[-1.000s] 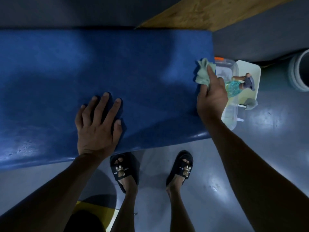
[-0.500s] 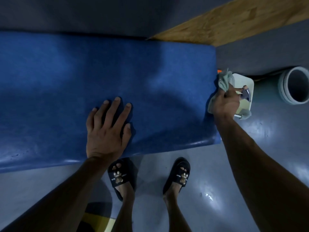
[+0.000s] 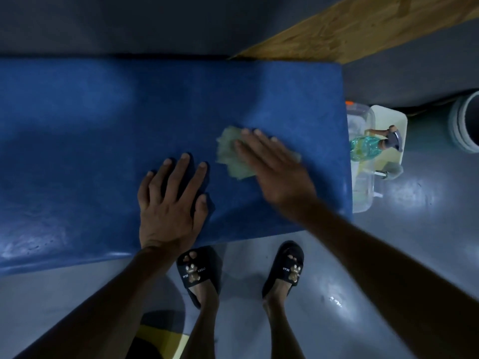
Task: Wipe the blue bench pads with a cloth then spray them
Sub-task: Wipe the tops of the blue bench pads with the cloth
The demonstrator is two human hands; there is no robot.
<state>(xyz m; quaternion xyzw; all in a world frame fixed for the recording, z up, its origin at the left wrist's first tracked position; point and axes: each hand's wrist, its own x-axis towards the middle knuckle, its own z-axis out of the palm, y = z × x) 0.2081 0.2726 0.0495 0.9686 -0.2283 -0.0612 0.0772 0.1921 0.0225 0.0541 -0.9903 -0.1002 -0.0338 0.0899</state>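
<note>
Two hands on the blue pad, one pressing a cloth.
Right hand, fingers straight, presses the pale green cloth flat near the pad's right end; left hand rests flat with fingers spread by the near edge. Spray bottle lies in a tray on the floor beyond the pad's right end.

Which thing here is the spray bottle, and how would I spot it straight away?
Find the big blue bench pad and follow it to its right end, where a clear plastic tub sits on the grey floor. The spray bottle lies on its side on top of the tub: see-through teal body, dark trigger head, the only teal thing there.
</note>
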